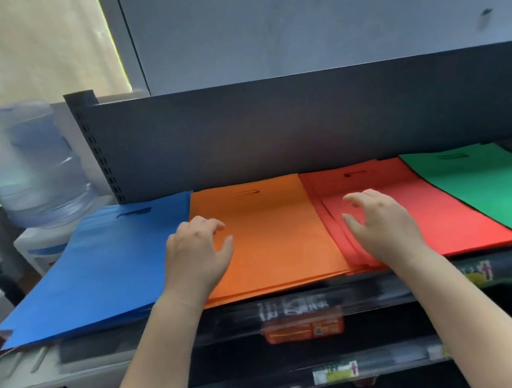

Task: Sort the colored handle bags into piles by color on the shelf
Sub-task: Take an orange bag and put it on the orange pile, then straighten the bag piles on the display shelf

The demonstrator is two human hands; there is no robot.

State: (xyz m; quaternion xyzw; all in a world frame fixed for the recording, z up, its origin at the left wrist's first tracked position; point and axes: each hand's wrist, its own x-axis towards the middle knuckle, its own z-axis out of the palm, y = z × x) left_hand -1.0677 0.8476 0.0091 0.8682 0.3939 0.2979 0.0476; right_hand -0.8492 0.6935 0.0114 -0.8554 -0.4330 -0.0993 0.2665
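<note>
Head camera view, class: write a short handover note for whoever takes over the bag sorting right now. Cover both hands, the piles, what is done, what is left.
Left hand: open, empty, at the seam of the blue flat handle bags and orange flat handle bags.
Right hand: open, empty, over the red flat handle bags.
Green flat handle bags lie far right.
Done: four colour piles on the dark metal shelf.
Left: square up the fanned red edges.

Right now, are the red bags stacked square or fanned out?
Fanned out: the red bags show several staggered left edges beside the orange pile.
</note>
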